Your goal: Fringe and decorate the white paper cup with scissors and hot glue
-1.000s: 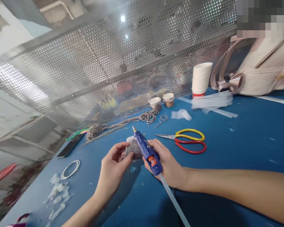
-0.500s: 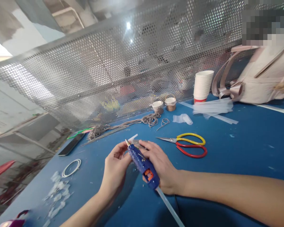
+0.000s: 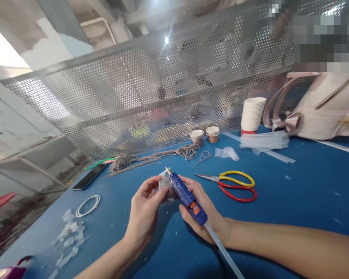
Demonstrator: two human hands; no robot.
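Observation:
My right hand (image 3: 205,211) is wrapped round a blue hot glue gun (image 3: 186,195) with an orange trigger; its metal tip points up and away, and a clear glue stick trails from its back end. My left hand (image 3: 145,203) pinches a small greyish piece (image 3: 165,188) that looks wrapped in cord, held just left of the gun's barrel, above the blue table (image 3: 293,186). Both hands meet at the middle of the view. Part of the piece is hidden behind the gun and my fingers.
Yellow-and-red scissors (image 3: 235,183) lie right of my hands. Behind stand two small cord-wrapped cups (image 3: 205,135), loose cord (image 3: 151,157), a paper cup stack (image 3: 251,115), clear strips (image 3: 263,140) and a pink bag (image 3: 322,106). At left lie a phone (image 3: 89,176), a white ring (image 3: 87,205), glue scraps (image 3: 68,240). A perforated metal screen (image 3: 133,100) closes the back.
The glue gun's tip swung from over my left fingers to the right, so the small piece shows again beside the barrel. The view tilted up a little; nothing on the table moved.

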